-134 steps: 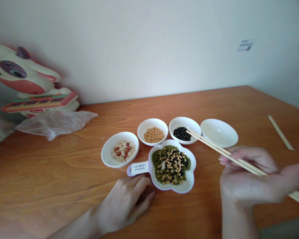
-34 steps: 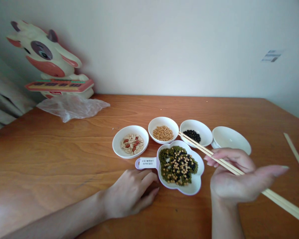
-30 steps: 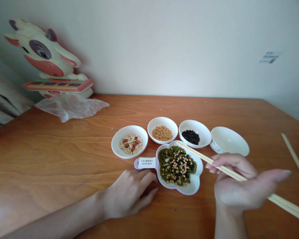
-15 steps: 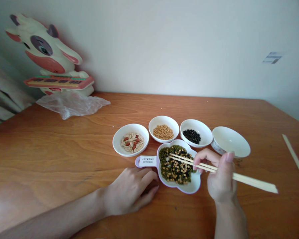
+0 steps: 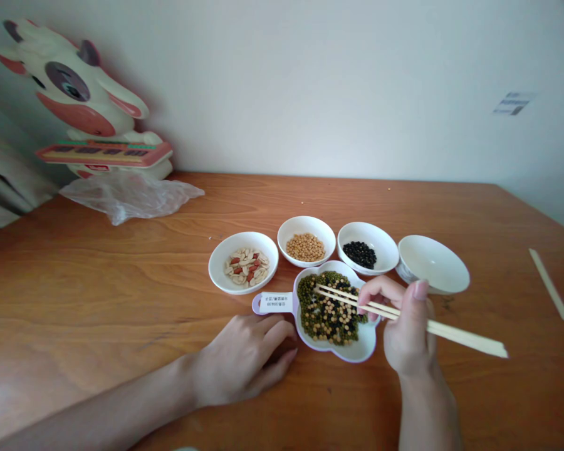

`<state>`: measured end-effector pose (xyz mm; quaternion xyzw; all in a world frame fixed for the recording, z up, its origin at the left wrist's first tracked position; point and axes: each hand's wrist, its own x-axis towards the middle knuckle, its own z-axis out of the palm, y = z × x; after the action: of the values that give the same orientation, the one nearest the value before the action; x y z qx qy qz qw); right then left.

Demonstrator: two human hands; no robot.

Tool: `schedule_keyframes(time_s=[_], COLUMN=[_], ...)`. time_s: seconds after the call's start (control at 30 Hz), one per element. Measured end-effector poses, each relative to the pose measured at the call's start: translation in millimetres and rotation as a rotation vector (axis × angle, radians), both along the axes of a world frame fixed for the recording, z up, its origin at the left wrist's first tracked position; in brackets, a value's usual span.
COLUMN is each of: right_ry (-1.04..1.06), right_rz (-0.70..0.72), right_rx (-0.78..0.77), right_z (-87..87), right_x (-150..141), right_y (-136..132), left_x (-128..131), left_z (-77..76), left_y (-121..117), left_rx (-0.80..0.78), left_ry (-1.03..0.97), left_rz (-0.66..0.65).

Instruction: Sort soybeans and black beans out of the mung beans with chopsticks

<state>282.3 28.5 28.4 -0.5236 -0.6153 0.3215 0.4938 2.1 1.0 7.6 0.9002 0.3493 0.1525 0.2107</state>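
Note:
My right hand (image 5: 411,326) is closed around a pair of light wooden chopsticks (image 5: 460,335). Their tips reach down among green beans, black beans and yellow soybeans mixed in a flower-shaped dish (image 5: 367,347) with a lilac rim. Whether the tips pinch a bean is too small to tell. On the table just left of the dish rests my left hand (image 5: 244,360), empty, fingers loosely bent and thumb apart, below the labelled handle (image 5: 276,303). Behind the dish stand white bowls: one with peanuts (image 5: 247,266), one with soybeans (image 5: 305,247), one with black beans (image 5: 360,254), and an empty bowl (image 5: 435,266).
A flat wooden strip (image 5: 551,285) lies at the right. At the back left, a cow-shaped toy keyboard (image 5: 103,150) leans by the wall behind a crumpled clear plastic bag (image 5: 129,197). A few crumbs dot the wooden table (image 5: 98,263).
My right hand and the chopsticks have shifted slightly left over the dish, the tips nearer its upper left. My left hand stays put. The whole view has shifted a little.

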Motion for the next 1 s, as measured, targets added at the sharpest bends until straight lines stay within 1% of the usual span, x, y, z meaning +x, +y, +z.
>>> schedule_keyframes(time_s=[0.23,0.5,0.77,0.83,0.9,0.93,1.0], right_ry=[0.004,0.040,0.068,0.101,0.140,0.160,0.217], right_rz=[0.018,-0.013,-0.037,-0.073,-0.147,-0.201,-0.341], right_rx=[-0.014,-0.014,0.037,0.049,0.095,0.147,0.313], right_z=[-2.8,-3.7,2.7,5.8,9.2,11.1,14.9], right_x=[0.8,-1.3,-6.3,-7.6,-7.4,-6.5,-3.2], right_y=[0.4,1.2,1.3,0.6,-1.1,-2.4,-5.0], left_x=[-1.1,-1.9,-2.8,-2.9,-2.5,-2.2,-1.5], left_z=[-3.3,-2.8,-4.0,-4.0,-3.8,-3.6,-2.8], left_y=[-0.7,-0.7,-1.3,-1.2,-1.1,-1.0,-0.8], left_rx=[-0.001,-0.021,-0.044,-0.046,-0.042,-0.040,-0.035], left_ry=[0.019,0.022,0.030,0.035,0.037,0.035,0.027], left_rz=[0.007,0.003,0.016,0.018,0.019,0.018,0.016])
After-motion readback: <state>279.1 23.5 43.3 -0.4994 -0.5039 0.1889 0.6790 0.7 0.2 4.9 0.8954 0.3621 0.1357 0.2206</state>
